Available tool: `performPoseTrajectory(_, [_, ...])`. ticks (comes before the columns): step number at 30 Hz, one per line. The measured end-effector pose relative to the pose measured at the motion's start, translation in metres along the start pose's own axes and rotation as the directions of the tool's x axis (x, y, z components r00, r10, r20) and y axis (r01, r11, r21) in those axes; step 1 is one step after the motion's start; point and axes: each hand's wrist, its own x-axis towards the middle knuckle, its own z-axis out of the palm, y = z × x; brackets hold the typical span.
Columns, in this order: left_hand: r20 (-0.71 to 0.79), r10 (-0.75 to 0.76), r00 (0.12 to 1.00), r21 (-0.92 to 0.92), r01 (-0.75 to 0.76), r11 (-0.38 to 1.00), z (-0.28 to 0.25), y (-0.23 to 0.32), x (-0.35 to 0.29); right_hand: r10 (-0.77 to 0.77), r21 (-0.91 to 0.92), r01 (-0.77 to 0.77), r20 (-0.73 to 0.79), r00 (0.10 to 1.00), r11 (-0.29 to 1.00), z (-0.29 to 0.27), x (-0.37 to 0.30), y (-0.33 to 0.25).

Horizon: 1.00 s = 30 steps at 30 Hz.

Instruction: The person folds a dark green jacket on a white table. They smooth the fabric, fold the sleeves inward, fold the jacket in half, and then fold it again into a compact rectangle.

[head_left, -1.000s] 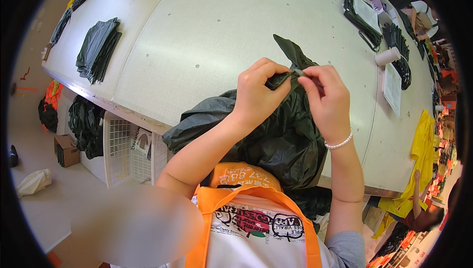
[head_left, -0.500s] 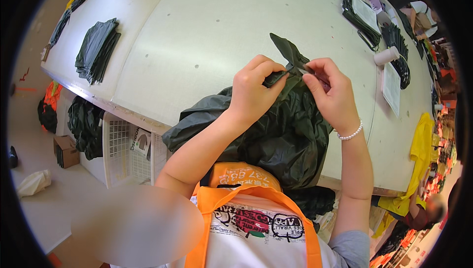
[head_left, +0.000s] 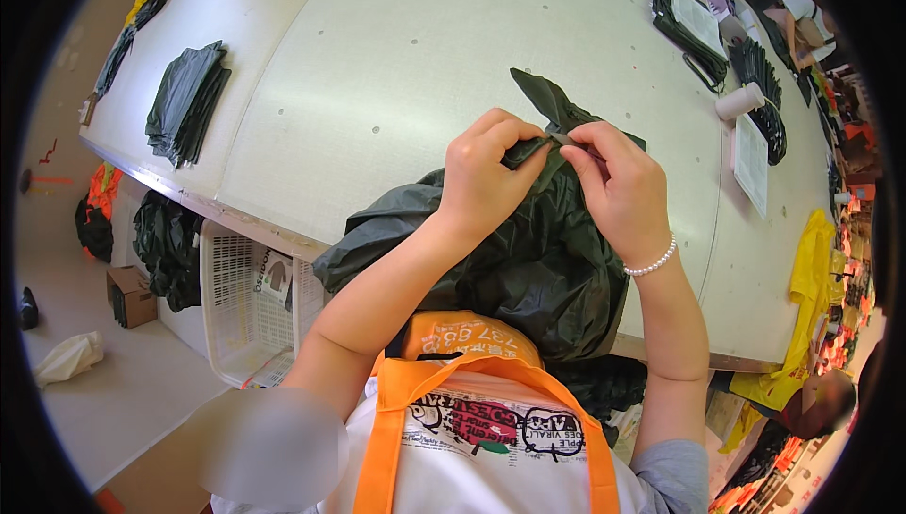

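Observation:
A dark green garment (head_left: 510,259) of thin, shiny fabric lies bunched over the table's near edge, and one flap of it (head_left: 543,99) stands up beyond my hands. My left hand (head_left: 491,165) is closed, pinching a fold of the fabric between thumb and fingers. Close beside it, my right hand (head_left: 623,184) pinches a small grey pointed tool (head_left: 562,139) whose tip meets the fabric at my left fingertips. Most of the tool is hidden inside the right hand, so its exact kind cannot be made out.
The pale table (head_left: 377,51) carries a folded dark stack (head_left: 189,103) at left. Dark bundles (head_left: 760,89), a white roll (head_left: 739,101) and a sheet (head_left: 750,165) lie at right. A white basket (head_left: 250,306) sits below the left edge. A person (head_left: 821,405) is at far right.
My right hand has moved left and in toward my left hand, bringing the grey tool's tip to the pinched fabric. The left hand has kept its hold.

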Motion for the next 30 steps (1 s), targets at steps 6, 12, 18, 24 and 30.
performPoseTrajectory(6, [-0.004, 0.007, 1.000, 0.005, -0.007, 1.000, 0.000, 0.001, 0.001, 0.080, 0.115, -0.083, 0.036, 0.996, 0.990, -0.007, 0.004, -0.001])
performPoseTrajectory(12, [0.010, 0.043, 0.999, 0.059, -0.044, 0.997, 0.002, 0.001, 0.000, -0.035, -0.133, 0.043, 0.062, 0.997, 0.990, -0.012, 0.001, -0.010])
performPoseTrajectory(18, [0.009, 0.064, 0.998, 0.093, -0.065, 0.994, 0.005, 0.004, -0.001, -0.140, -0.300, 0.153, 0.066, 0.988, 0.942, -0.016, 0.003, -0.017])
performPoseTrajectory(24, [0.004, 0.077, 0.997, 0.133, -0.076, 0.988, 0.003, -0.003, 0.000, -0.197, -0.448, 0.232, 0.124, 0.973, 0.863, -0.010, 0.009, -0.024])
performPoseTrajectory(30, [-0.038, 0.001, 0.999, 0.156, 0.005, 0.988, 0.000, -0.011, 0.007, 0.064, -0.088, -0.069, -0.056, 0.996, 0.994, -0.014, 0.009, 0.007])
